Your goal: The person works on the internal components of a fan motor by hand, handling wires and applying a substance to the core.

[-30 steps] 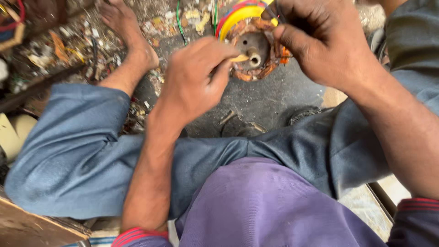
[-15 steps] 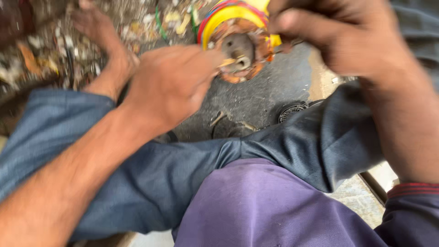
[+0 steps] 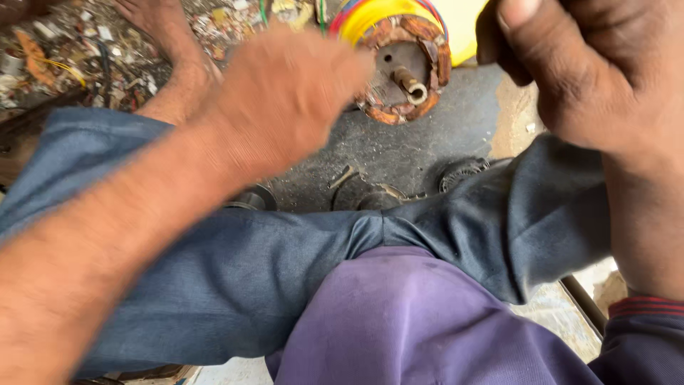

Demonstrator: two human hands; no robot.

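Observation:
A round motor stator (image 3: 402, 68), with rusty copper-coloured windings, a metal shaft at its centre and yellow wrapping around its rim, stands tilted towards me at the top middle. My right hand (image 3: 570, 78) is curled at its right edge, fingers closed against the yellow wrapping. My left hand (image 3: 285, 96) is blurred by motion, just left of the stator with its back towards me. Its fingertips reach the stator's left rim, and what they hold is hidden. I sit cross-legged in blue-grey trousers (image 3: 442, 242) and a purple shirt (image 3: 406, 328).
A bare foot (image 3: 160, 32) rests at the top left among scattered scraps and wire bits (image 3: 64, 50). Small dark metal parts (image 3: 367, 192) and a ribbed round part (image 3: 463, 171) lie on the dark floor patch (image 3: 427, 142) in front of my legs.
The view has closed in on the stator. My left hand has pulled back from the shaft towards the left and is blurred. My right hand stays at the stator's right side.

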